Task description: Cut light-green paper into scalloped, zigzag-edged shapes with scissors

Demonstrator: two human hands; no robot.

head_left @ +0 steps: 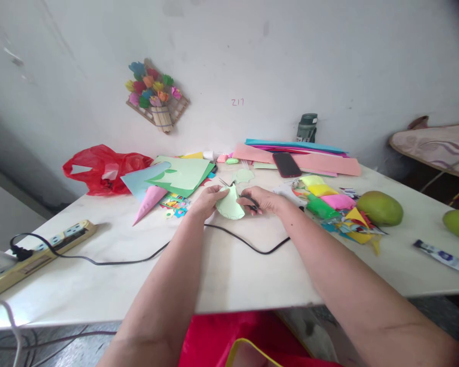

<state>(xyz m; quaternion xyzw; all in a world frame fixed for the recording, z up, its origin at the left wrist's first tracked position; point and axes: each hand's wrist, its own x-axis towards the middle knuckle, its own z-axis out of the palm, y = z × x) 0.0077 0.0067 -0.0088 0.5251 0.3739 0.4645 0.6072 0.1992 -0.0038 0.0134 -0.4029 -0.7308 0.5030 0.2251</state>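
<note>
My left hand (210, 198) pinches the left edge of a pale green paper piece (230, 205) with a scalloped lower outline. My right hand (260, 199) is closed round the dark handles of a pair of scissors (254, 203) at the paper's right side. The scissor blades point up and left, and their tips show above the paper's top edge. Just beyond lies another pale green scalloped paper (244, 176) on the table. Part of the scissors is hidden behind the paper and my fingers.
Coloured paper sheets (187, 171), a pink paper cone (149, 201) and a red plastic bag (107, 171) lie left. A phone (286, 164) rests on paper strips. Clay packets (325, 196) and a mango (380, 208) sit right. A black cord (248, 244) crosses from a power strip (57, 242).
</note>
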